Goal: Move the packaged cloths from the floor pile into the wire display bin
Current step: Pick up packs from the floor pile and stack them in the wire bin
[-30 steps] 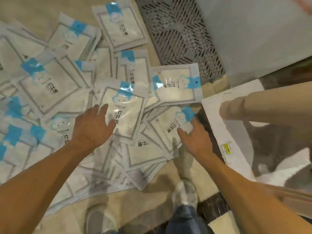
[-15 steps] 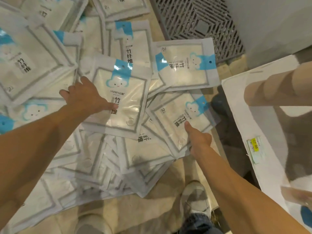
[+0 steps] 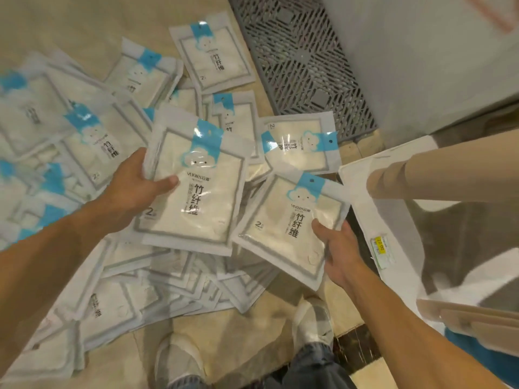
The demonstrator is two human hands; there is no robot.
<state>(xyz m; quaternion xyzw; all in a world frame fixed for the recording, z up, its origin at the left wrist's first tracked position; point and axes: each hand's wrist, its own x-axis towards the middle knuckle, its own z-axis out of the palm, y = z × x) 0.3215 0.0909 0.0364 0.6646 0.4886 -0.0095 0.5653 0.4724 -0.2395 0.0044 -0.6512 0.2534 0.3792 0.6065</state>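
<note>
The floor pile (image 3: pixel 118 169) of packaged cloths spreads over the beige floor (image 3: pixel 70 21) ahead of me and to my left, many packs overlapping. At my right stands a white-sided container (image 3: pixel 393 220) with a yellow price sticker (image 3: pixel 381 245); I take it for the display bin, though no wire shows from here. A grey lattice crate (image 3: pixel 303 60) sits beyond it.

My left hand (image 3: pixel 132 189) grips one pack (image 3: pixel 193 189) by its left edge, thumb on the front, fingers behind. My right hand (image 3: pixel 337 254) grips a second pack (image 3: pixel 289 228) at its lower right corner, thumb on top. Both packs appear raised off the pile, tilted towards me.

To do this step well, I would carry the right-hand pack over the container's near rim first, since it is just beside it, then bring the left-hand pack across. The glossy film looks slippery, so I would keep my thumbs pressed flat and hold the packs level so they drop in flat rather than catching on the rim. My shoes (image 3: pixel 311 324) stand close to the pile's near edge, so I would avoid shuffling onto it.
</note>
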